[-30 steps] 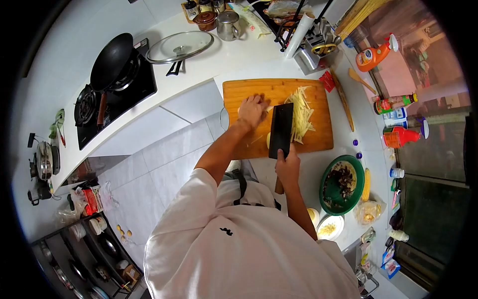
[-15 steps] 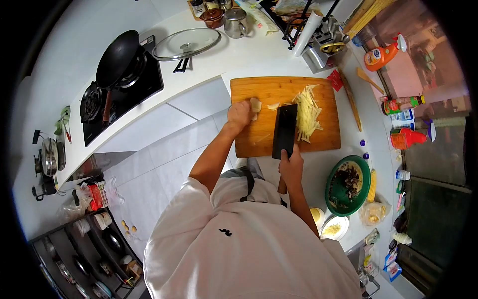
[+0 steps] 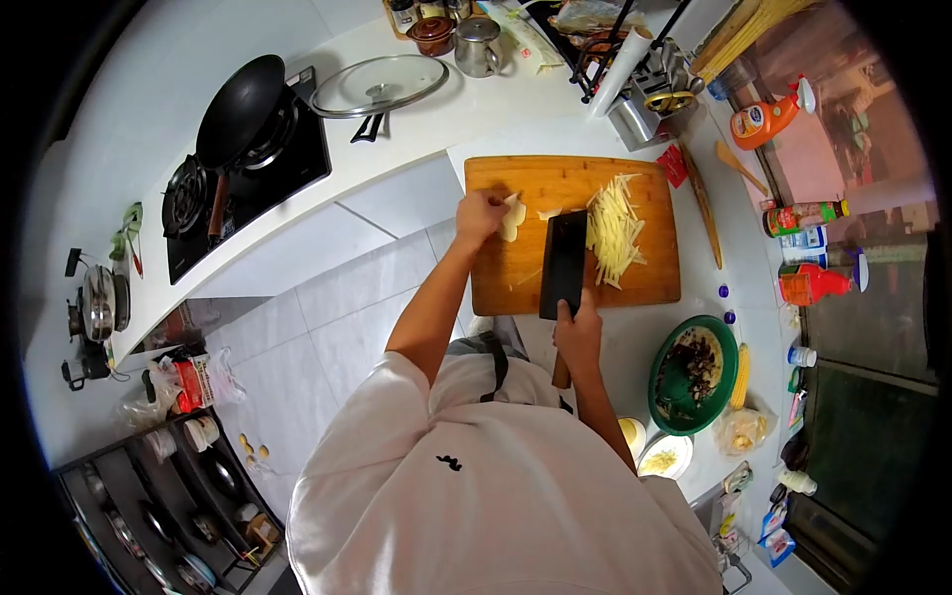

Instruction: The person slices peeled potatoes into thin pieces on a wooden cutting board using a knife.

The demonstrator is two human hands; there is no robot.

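On the wooden cutting board (image 3: 575, 171), my left hand (image 3: 480, 216) is at the left side, its fingers closed at the edge of several thin pale potato slices (image 3: 512, 220). My right hand (image 3: 578, 332) grips a cleaver (image 3: 565, 260) by its handle. The dark broad blade lies over the board's middle, between the slices and a pile of potato shreds (image 3: 617, 230). A small pale scrap (image 3: 548, 214) rests just left of the blade's far end.
Right of the board's near edge stands a green basin (image 3: 736, 377) with dark pieces in it, beside a corn cob (image 3: 741, 375). A white bowl (image 3: 684, 454) is nearer me. A wok (image 3: 238, 114) on the stove (image 3: 307, 149) and a glass lid (image 3: 382, 81) are at left.
My left hand has shifted on the slices, which now lie more spread out and visible. The cleaver and my right hand have hardly moved. The whole view has shifted slightly.
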